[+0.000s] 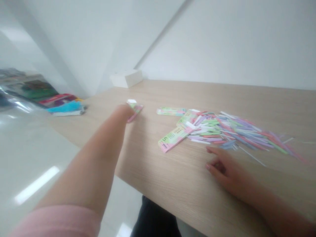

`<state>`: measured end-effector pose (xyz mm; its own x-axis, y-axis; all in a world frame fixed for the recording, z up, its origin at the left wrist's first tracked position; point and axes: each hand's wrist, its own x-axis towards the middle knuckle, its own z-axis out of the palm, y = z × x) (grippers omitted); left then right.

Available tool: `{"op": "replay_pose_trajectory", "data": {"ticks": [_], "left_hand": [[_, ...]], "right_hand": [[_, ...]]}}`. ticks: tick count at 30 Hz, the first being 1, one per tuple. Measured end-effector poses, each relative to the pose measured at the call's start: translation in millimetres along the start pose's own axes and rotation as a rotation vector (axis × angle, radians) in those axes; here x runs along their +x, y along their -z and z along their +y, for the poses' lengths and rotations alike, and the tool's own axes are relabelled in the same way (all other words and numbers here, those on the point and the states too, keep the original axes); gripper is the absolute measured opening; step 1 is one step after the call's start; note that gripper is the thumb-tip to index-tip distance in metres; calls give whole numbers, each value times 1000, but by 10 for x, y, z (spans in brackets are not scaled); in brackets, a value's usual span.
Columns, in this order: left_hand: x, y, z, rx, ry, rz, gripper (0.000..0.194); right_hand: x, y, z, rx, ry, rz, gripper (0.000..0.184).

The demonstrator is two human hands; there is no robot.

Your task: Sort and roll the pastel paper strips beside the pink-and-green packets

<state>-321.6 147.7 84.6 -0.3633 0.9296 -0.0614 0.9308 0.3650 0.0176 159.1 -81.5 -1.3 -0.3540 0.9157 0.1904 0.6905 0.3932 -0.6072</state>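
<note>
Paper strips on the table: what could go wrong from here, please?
The right hand rests just beside the loose strips, so a small movement could perhaps scatter them. One thin strip already lies apart from the heap and might get missed. The left hand is at a small packet, and could bend it if it presses too hard.

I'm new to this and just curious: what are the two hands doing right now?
Left hand: blurred, seems closed on a pink-and-green paper strip.
Right hand: open, fingers loosely curled, holding nothing, resting on the wooden table.
</note>
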Motion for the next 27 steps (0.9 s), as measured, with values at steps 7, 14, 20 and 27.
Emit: {"op": "replay_pose_trajectory", "data": {"ticks": [7,14,20,27], "left_hand": [[-94,16,27,136,-4,134,112],[-1040,-17,865,-182,-543,83,84],[-1941,-638,1373,-673,-691,-188,77],[-2298,-647,1543,-1091,-545,-139,74]], "right_hand": [[-15,-2,26,-35,-12,-35,48],[7,26,-19,-44,-5,-48,49],[20,25,-23,-24,6,-16,50],[42,-15,-10,94,19,21,49]]}}
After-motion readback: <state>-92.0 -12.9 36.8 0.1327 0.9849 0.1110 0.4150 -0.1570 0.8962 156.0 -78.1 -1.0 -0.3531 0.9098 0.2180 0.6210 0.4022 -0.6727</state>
